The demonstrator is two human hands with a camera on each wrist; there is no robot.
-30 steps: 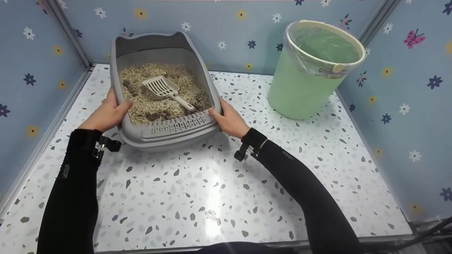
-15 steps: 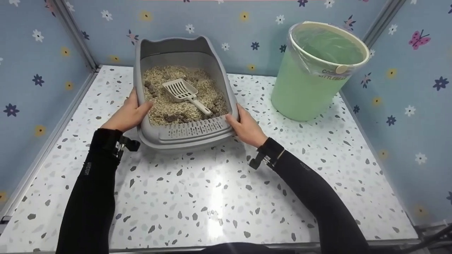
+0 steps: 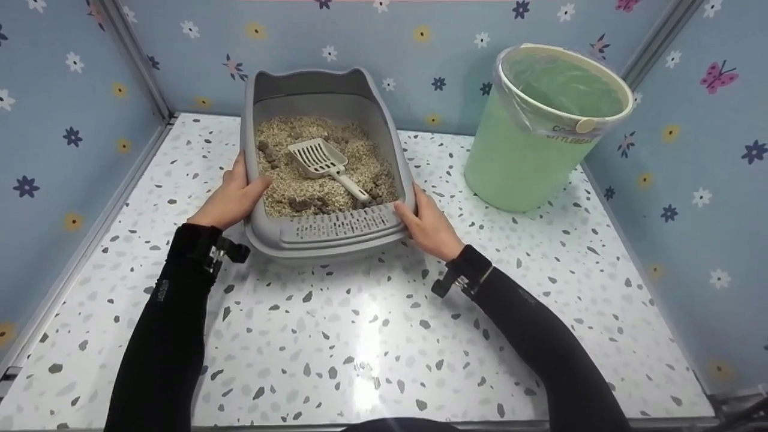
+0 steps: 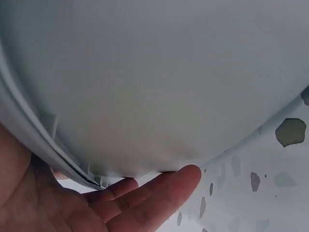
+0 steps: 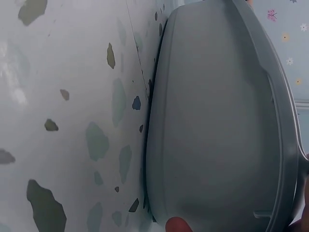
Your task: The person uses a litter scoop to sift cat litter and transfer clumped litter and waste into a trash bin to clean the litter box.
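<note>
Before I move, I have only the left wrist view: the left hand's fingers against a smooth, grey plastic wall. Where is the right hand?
Observer: The right hand grips the near right corner of the grey plastic litter box.

Operator: And what is lying inside it?

Observer: A beige, slotted scoop lies on the tan, granular litter, its handle angled toward that same corner.

Operator: Does anything stand on the right side?

Observer: Yes, a tall, round, pale green bin with a cream rim stands there, apart from the box.
</note>
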